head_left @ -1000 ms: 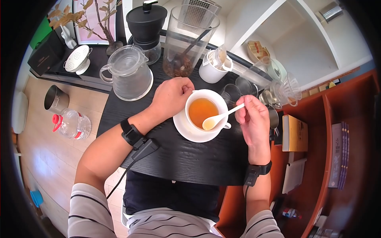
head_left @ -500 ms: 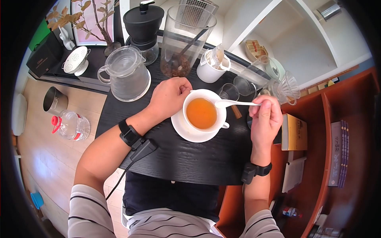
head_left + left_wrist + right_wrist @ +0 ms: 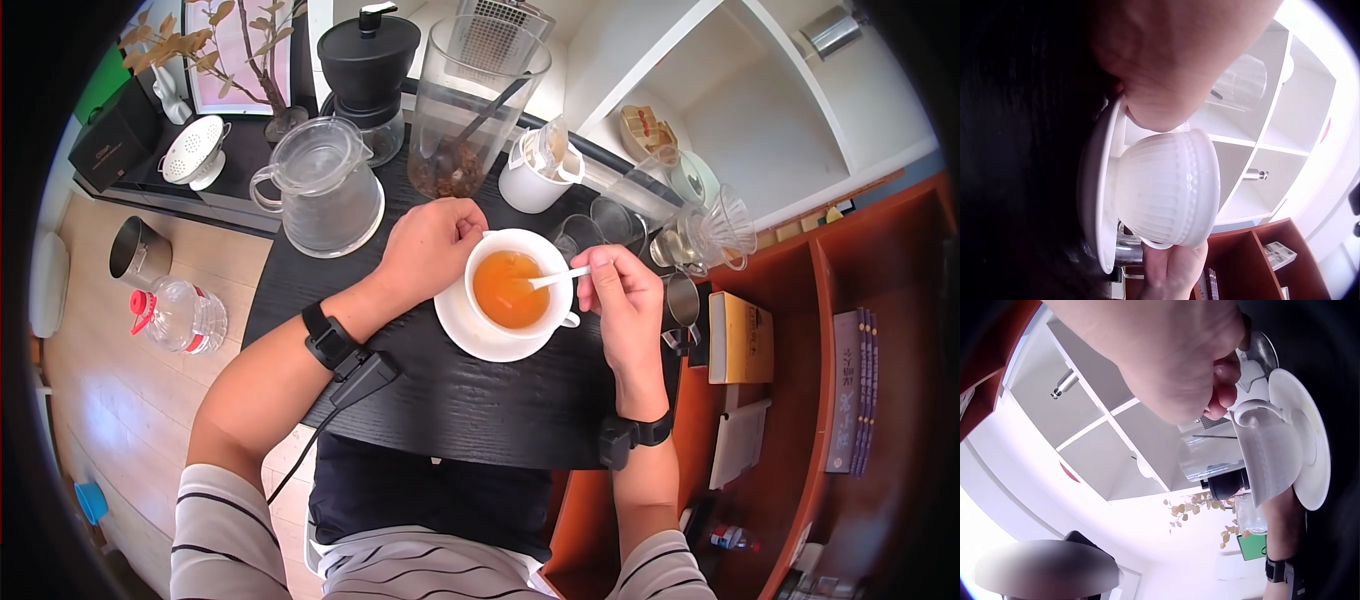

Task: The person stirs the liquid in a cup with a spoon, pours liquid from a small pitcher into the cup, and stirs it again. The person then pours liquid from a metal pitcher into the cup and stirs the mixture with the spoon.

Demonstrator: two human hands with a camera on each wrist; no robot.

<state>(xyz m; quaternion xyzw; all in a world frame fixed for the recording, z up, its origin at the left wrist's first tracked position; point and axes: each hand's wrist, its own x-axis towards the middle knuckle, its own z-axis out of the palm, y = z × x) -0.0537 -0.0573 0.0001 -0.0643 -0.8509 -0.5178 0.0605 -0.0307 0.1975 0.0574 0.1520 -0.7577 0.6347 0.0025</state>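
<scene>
A white cup (image 3: 1163,187) of amber liquid (image 3: 500,295) stands on a white saucer (image 3: 465,335) on the black table. My left hand (image 3: 435,242) is at the far left side of the cup, fingers curled at its rim; the cup hides the fingertips in the left wrist view. Between thumb and fingers, my right hand (image 3: 628,300) pinches the handle of a white spoon (image 3: 562,277). Its bowl is down in the liquid. A small cup handle sticks out near the right hand, and the right wrist view shows that handle (image 3: 1254,409) below the fingers.
Behind the cup stand a glass server (image 3: 325,195), a black coffee grinder (image 3: 368,60), a tall glass vessel (image 3: 455,165) and a white mug with a drip bag (image 3: 535,190). Several clear glasses (image 3: 580,235) and a metal pitcher (image 3: 680,300) lie beyond the right hand.
The spoon moved right, out over the cup's rim, then came back left and dipped into the liquid. My right hand moved with it. The left hand has stayed at the cup.
</scene>
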